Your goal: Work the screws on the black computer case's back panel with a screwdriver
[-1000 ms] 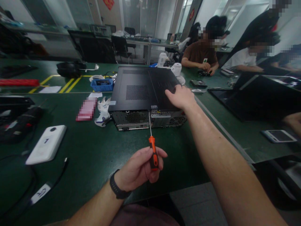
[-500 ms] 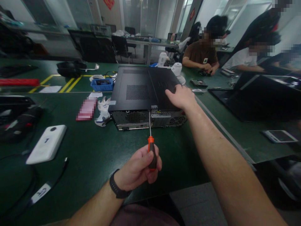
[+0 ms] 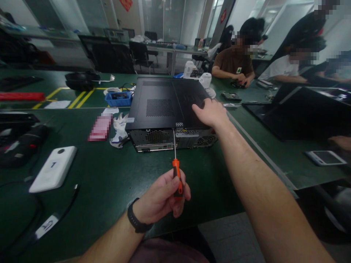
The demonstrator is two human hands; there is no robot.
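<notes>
A black desktop computer case (image 3: 160, 89) lies flat on the green table, its rear panel with vents and ports towards me. My left hand (image 3: 167, 195), with a black band at the wrist, is closed round the handle of an orange and black screwdriver (image 3: 176, 164). The screwdriver's thin shaft reaches up to the top edge of the rear panel, near its middle, where the tip meets the case; the screw itself is too small to make out. My right hand (image 3: 211, 113) rests on the right side of the case's top, thumb spread from the fingers, holding nothing.
Left of the case lie a white glove (image 3: 120, 131), a pink packet (image 3: 101, 128), a blue bin (image 3: 118, 98) and a white power bank (image 3: 54, 169) near a cable. To the right are a large black screen (image 3: 304, 113) and a phone (image 3: 325, 157). People sit across the table.
The screwdriver handle has turned in my left hand, showing more orange on its side, and my fingers have shifted slightly. My right hand stays on the case.
</notes>
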